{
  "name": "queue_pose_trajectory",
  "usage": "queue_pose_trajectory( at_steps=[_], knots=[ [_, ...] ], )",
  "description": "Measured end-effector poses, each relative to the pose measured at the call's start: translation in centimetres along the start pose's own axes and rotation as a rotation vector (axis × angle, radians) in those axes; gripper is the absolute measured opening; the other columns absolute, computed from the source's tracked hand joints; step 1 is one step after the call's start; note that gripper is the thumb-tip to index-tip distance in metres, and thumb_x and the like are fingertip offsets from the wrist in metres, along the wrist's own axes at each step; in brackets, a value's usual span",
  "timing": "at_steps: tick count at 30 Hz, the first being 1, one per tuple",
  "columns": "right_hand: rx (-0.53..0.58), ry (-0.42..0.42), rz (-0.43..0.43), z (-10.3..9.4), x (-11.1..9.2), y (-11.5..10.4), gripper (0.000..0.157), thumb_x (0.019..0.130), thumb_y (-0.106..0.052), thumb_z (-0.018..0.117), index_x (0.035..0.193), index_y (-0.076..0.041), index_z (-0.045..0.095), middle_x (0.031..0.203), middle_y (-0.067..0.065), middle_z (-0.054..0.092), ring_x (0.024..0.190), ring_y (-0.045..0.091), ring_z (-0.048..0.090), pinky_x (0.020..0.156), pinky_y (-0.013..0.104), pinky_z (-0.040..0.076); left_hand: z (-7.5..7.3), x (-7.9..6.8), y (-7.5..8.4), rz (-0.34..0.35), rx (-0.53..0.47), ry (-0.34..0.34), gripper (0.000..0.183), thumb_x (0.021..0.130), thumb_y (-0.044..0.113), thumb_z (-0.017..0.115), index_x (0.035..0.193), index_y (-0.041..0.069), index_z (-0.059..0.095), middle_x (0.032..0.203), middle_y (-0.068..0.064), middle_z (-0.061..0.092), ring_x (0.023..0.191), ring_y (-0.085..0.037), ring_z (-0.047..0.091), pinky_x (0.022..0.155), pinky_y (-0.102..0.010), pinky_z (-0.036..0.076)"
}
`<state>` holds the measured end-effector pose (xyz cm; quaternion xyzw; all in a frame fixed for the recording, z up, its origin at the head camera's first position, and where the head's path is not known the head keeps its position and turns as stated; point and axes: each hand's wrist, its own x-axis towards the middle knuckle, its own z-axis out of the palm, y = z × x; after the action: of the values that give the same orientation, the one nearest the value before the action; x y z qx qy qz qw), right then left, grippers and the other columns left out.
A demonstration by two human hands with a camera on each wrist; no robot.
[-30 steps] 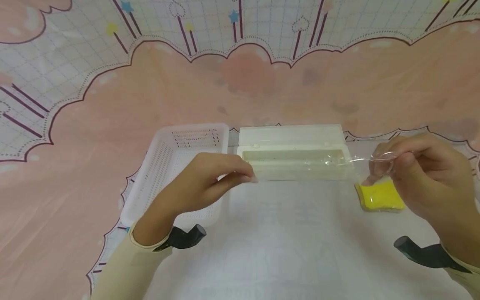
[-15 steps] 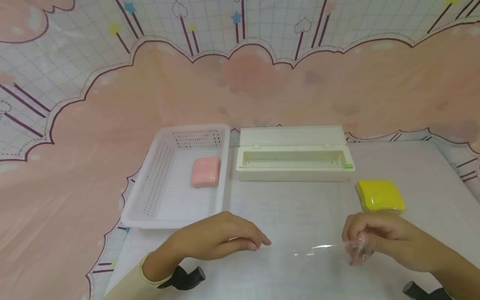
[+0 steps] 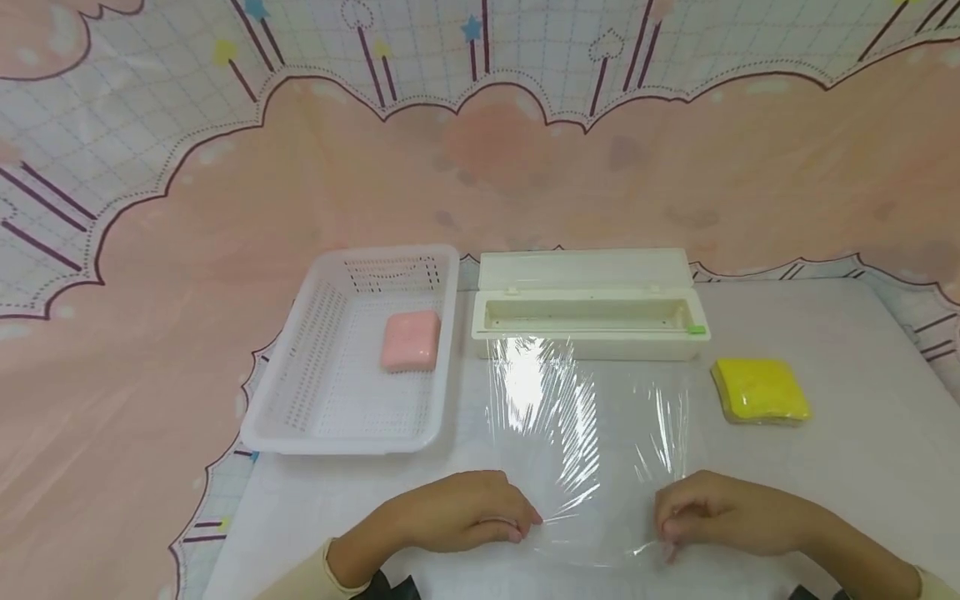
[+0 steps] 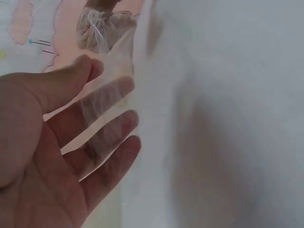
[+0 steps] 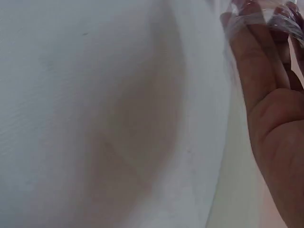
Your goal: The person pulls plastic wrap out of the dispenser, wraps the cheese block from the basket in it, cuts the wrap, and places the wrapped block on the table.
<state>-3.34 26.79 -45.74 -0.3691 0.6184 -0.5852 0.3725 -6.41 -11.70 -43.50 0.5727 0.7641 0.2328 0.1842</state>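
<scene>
A sheet of clear cling film (image 3: 581,433) spreads from the front of the long cream box (image 3: 588,347) toward me, creased and shiny on its left half. My left hand (image 3: 468,510) pinches the sheet's near left corner between thumb and forefinger. In the left wrist view, the other fingers (image 4: 111,130) lie loosely extended behind the film. At the near right corner, my right hand (image 3: 738,512) grips the film, which bunches up at its fingertips in the right wrist view. The box lid stands raised at the back, and a small green piece (image 3: 697,330) sits at the box's right end.
Left of the box is a white perforated basket (image 3: 258,437) with a pink block (image 3: 410,340) in it. A yellow block (image 3: 761,390) in shiny wrapping lies to the right on the white table (image 3: 862,350). Behind hangs a patterned pink cloth (image 3: 337,183).
Both hands have come down and nearer to me from above the box. The film, first stretched up between them and then dangling from the right hand, now lies spread out with both hands holding it.
</scene>
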Motion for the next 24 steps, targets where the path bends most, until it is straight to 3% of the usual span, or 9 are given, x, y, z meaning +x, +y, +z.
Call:
queue_pose_trajectory(
  at_steps=[3, 8, 15, 19, 24],
  knots=[
    [-0.023, 0.001, 0.039, 0.0, -0.1, 0.9, 0.022, 0.104, -0.001, 0.049, 0.111, -0.008, 0.069, 0.098, 0.014, 0.071, 0.092, 0.013, 0.069, 0.083, 0.029, 0.059, 1.1, 0.2, -0.4, -0.051, 0.017, 0.005, 0.024, 0.106, 0.028, 0.056, 0.118, 0.017, 0.073, 0.119, 0.012, 0.074, 0.105, 0.000, 0.061, 0.096, -0.009, 0.041],
    [-0.055, 0.005, 0.127, 0.0, -0.2, 1.7, 0.020, 0.104, -0.010, 0.055, 0.114, -0.013, 0.073, 0.100, 0.008, 0.075, 0.092, 0.006, 0.068, 0.084, 0.026, 0.058, 2.3, 0.4, -0.9, -0.094, 0.039, 0.017, 0.019, 0.104, 0.027, 0.060, 0.110, 0.019, 0.075, 0.121, 0.013, 0.073, 0.109, -0.001, 0.061, 0.096, -0.010, 0.042],
    [-0.171, -0.014, 0.153, -0.1, -0.3, 1.1, 0.026, 0.108, -0.013, 0.049, 0.126, -0.017, 0.067, 0.107, -0.004, 0.076, 0.099, 0.006, 0.069, 0.088, 0.024, 0.056, 2.9, 0.4, -0.9, -0.064, 0.174, -0.009, 0.021, 0.103, 0.033, 0.061, 0.094, 0.026, 0.078, 0.122, 0.011, 0.068, 0.108, -0.005, 0.056, 0.096, -0.012, 0.042],
    [-0.092, 0.051, 0.236, -0.1, -0.5, 0.9, 0.025, 0.109, -0.012, 0.044, 0.120, -0.014, 0.067, 0.103, 0.000, 0.074, 0.094, 0.011, 0.070, 0.083, 0.026, 0.059, 2.9, 0.2, -0.7, -0.042, 0.220, -0.017, 0.028, 0.105, 0.035, 0.058, 0.092, 0.025, 0.080, 0.113, 0.011, 0.066, 0.101, -0.004, 0.054, 0.090, -0.011, 0.040],
    [0.033, 0.156, 0.376, 0.2, -0.9, 0.9, 0.019, 0.109, -0.015, 0.045, 0.116, -0.007, 0.062, 0.100, 0.008, 0.071, 0.087, 0.018, 0.072, 0.073, 0.033, 0.063, 3.0, -0.4, -0.7, -0.039, 0.190, -0.028, 0.029, 0.106, 0.035, 0.055, 0.099, 0.024, 0.081, 0.105, 0.015, 0.065, 0.096, 0.000, 0.054, 0.086, -0.007, 0.037]
  ],
)
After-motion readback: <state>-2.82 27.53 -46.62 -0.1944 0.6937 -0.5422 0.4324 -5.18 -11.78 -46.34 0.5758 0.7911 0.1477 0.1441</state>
